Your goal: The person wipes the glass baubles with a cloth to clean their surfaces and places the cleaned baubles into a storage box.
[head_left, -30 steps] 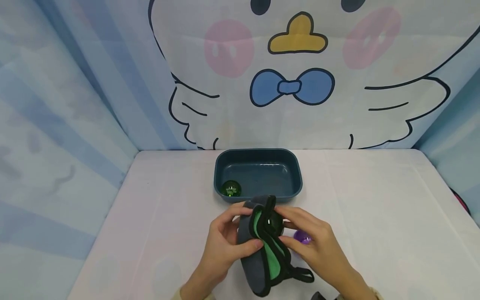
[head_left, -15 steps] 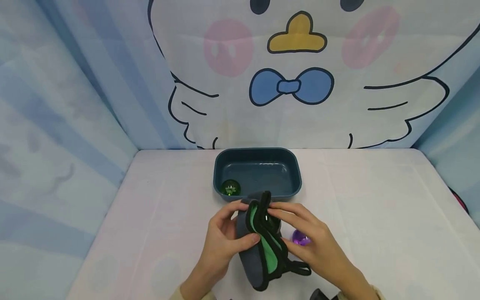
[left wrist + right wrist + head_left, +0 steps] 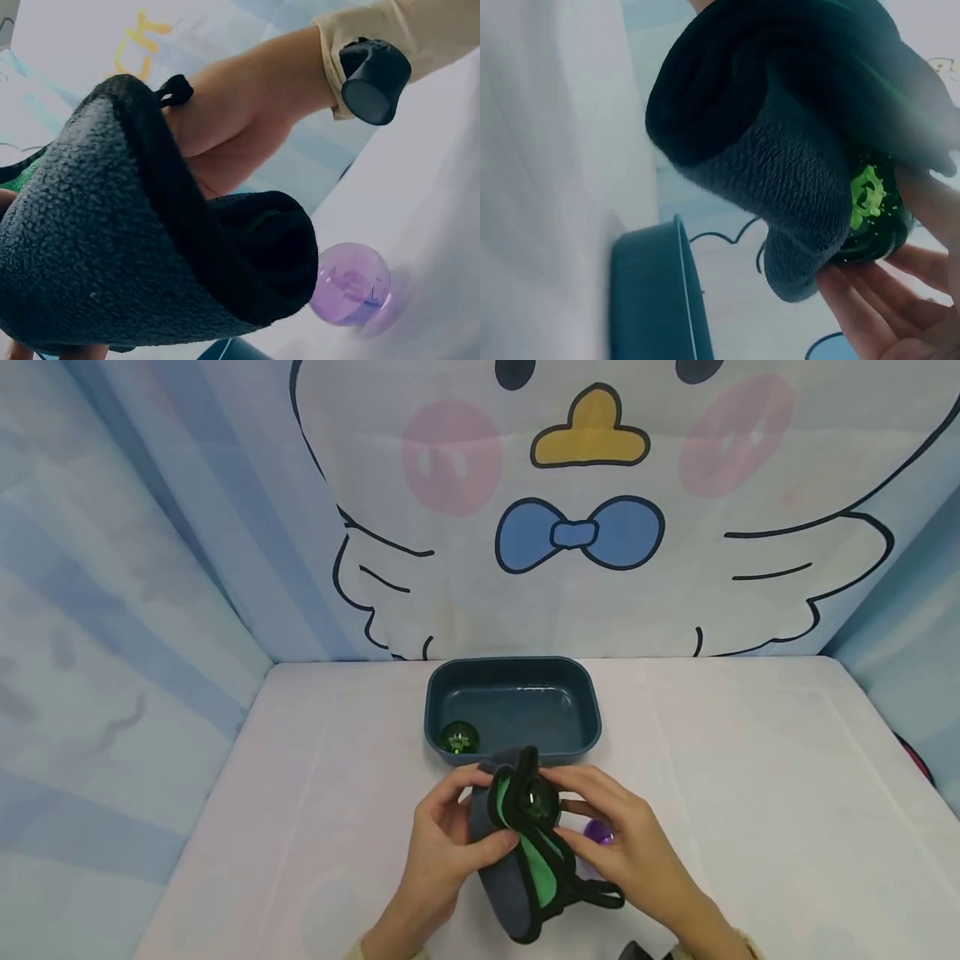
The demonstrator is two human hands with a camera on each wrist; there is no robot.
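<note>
Left hand [image 3: 442,847]: fingers curled round the fuzzy grey pouch [image 3: 504,860], thumb pinching its black-edged mouth.
Right hand [image 3: 626,852]: fingertips gripping a dark glossy ball [image 3: 538,804] at the pouch mouth.
Pouch: soft fleece with green lining, held just above the worktop [image 3: 750,793], in front of the tray.
Purple ball [image 3: 598,833]: clear, round, on the worktop beside the right hand.
Tray [image 3: 592,710]: smooth dark-blue rounded rectangle, holding a green ball [image 3: 459,739] in its near left corner.
</note>
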